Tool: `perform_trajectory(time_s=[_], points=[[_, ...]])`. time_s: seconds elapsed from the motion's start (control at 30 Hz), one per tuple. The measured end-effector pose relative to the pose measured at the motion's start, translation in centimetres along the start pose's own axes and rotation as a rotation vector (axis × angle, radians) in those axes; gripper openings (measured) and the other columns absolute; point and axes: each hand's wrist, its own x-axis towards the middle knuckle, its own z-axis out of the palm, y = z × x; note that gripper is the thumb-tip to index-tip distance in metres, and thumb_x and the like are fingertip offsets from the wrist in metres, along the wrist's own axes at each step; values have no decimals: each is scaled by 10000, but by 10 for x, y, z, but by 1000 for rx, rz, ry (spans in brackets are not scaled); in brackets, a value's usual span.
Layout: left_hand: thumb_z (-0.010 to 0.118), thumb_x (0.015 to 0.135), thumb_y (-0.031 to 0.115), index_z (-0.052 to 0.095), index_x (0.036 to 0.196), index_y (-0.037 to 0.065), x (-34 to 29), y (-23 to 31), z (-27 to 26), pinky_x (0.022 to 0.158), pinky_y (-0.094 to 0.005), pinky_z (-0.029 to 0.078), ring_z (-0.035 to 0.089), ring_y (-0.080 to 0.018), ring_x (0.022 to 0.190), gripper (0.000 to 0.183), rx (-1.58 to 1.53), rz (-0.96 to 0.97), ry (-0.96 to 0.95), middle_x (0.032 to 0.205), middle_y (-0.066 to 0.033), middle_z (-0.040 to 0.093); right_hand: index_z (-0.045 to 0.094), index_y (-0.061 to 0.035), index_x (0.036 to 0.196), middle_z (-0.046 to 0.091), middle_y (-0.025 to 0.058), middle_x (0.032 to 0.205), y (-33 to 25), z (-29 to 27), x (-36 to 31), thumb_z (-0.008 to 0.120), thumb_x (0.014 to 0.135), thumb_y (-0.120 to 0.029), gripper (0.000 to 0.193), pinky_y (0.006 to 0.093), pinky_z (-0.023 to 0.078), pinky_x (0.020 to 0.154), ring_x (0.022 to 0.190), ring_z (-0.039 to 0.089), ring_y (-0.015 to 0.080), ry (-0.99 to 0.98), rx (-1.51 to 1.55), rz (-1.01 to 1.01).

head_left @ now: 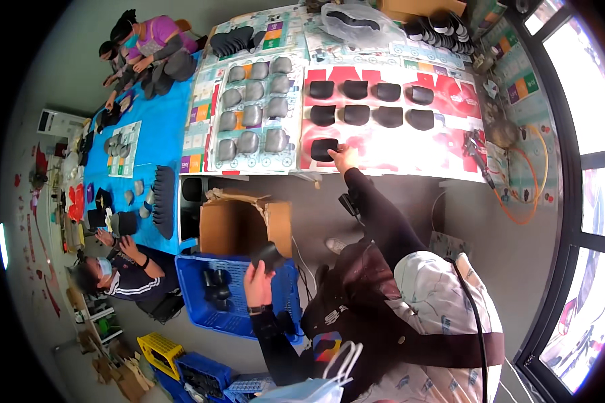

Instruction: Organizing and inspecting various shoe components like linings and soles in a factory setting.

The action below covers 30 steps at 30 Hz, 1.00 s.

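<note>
- A curved black piece (269, 256) is pinched by the left hand (258, 286) above a blue crate (232, 326).
- A near-left black piece (323, 150) is pinched by the right hand (345, 160) on pale-printed red sheeting (400, 149).

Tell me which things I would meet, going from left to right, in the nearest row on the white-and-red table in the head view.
Three grey curved pieces, black curved piece, right hand, tool with orange hose.

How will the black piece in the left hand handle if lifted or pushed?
The black piece is probably fairly stiff: held at one edge by the left hand, it shows no obvious sag. Likely light, since that one hand carries it. Its curved shape suggests it may rock if nudged on a flat surface.
</note>
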Motion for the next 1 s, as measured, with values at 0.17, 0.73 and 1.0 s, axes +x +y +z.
perform_trajectory(time_s=[0.17,0.73,1.0], points=[[598,1015,166,637,1200,71,-8,-13,14,779,-295,486,646,-148,984,212,-6,-28,58,1138,-49,694,725,-1,1016,750,165,962,16,12,47,804,787,-314,395,389,556,841,914,726,313,45,-45,-3],[572,1019,140,557,1310,38,98,-33,187,922,-379,543,602,-205,1139,309,222,-100,-258,1291,-109,602,708,24,912,715,116,788,29,-101,-43,798,835,-366,408,381,519,729,784,675,169,-477,327,-81],[591,1016,229,533,1370,56,54,-44,52,914,-360,519,636,-240,1142,398,175,-139,102,1274,-139,643,723,37,876,715,187,776,70,-100,79,768,834,-412,454,444,512,672,699,689,293,-97,-214,-106]])
